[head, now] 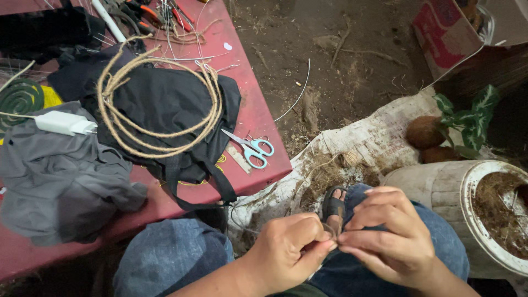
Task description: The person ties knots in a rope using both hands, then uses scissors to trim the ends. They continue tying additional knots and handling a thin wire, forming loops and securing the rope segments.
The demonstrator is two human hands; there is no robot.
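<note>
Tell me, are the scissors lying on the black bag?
No, the scissors lie on the bare red table just beside the black bag, near the table's corner.

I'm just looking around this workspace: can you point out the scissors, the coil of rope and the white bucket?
scissors [254, 149]: head view, on the blue handles near the red table's corner.
coil of rope [212, 113]: head view, on the right side of the tan loop.
white bucket [440, 187]: head view, on its outer wall.

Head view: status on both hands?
Left hand and right hand pinched together over the lap, fingertips meeting on something thin, too small to identify. Blue-handled scissors and coiled tan rope lie apart on red table.
</note>
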